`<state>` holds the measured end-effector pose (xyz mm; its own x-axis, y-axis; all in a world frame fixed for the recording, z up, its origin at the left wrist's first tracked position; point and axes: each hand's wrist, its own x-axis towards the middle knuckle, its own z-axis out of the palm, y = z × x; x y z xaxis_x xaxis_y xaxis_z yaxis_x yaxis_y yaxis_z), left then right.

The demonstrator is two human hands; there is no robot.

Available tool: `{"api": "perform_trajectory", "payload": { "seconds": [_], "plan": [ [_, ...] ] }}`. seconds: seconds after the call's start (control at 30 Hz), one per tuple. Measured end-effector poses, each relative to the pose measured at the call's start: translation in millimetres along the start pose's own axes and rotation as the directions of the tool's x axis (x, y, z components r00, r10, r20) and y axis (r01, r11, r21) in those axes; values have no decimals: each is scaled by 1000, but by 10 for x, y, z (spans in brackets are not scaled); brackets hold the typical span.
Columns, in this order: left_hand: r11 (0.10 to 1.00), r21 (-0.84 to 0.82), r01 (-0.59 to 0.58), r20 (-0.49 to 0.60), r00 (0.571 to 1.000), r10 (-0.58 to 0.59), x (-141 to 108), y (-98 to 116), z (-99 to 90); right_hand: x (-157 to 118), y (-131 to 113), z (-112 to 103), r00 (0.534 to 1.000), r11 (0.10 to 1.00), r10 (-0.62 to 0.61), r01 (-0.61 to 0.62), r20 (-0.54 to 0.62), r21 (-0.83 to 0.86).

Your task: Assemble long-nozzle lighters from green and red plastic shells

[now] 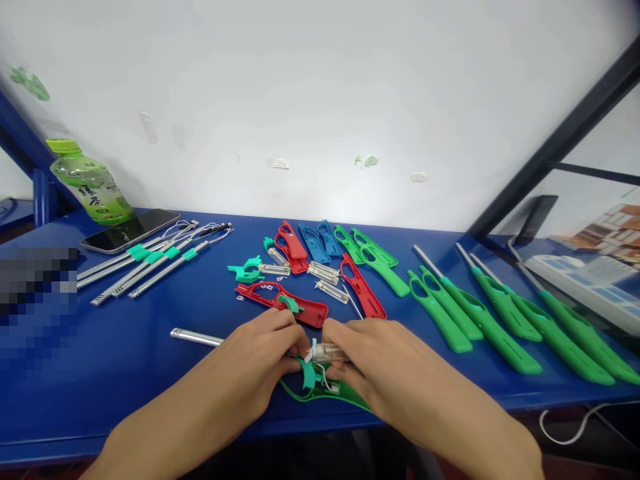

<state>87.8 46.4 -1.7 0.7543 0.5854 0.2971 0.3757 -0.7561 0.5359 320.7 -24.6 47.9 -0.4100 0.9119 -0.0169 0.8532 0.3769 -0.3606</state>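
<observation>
My right hand (373,357) grips a clear fuel tank (327,352) of a lighter, its pale valve end pointing left. Close beside the valve, the fingers of my left hand (267,347) are pinched together, and what lies between them is hidden. Below both hands is a green lighter half-shell (305,395), partly covered by them. A teal trigger piece (309,375) and a thin white wire show over this shell. From behind my left wrist a silver metal tube (197,337) sticks out to the left.
Red half-shells (315,313), blue half-shells (313,243) and clear tanks (333,291) lie beyond my hands. Green lighters (500,333) lie at the right. Silver tubes with wires (150,267), a phone (130,230) and a green bottle (93,187) are at the left.
</observation>
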Motion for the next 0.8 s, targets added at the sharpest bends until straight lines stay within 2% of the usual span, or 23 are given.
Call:
{"api": "perform_trajectory", "payload": {
  "seconds": [0.23,0.4,0.5,0.57,0.7,0.8],
  "plan": [
    [1000,-23,-12,-57,998,10,-29,-42,63,2,53,53,999,998,-41,42,-30,49],
    [999,-37,2,-62,998,-4,-44,-61,57,44,72,66,999,993,33,-33,3,112],
    [999,-35,22,-23,999,-23,-29,-37,13,60,52,67,998,991,61,-62,12,115],
    [999,-15,32,-7,999,-32,-13,-17,-21,52,32,76,999,995,37,-36,-5,92],
    [999,18,31,-6,1000,-31,-3,-9,-54,27,-9,102,992,994,-99,96,-77,-41],
    [1000,7,28,0,1000,-28,-9,-27,-49,40,-30,96,984,983,-143,129,-103,-134]
  ]
}}
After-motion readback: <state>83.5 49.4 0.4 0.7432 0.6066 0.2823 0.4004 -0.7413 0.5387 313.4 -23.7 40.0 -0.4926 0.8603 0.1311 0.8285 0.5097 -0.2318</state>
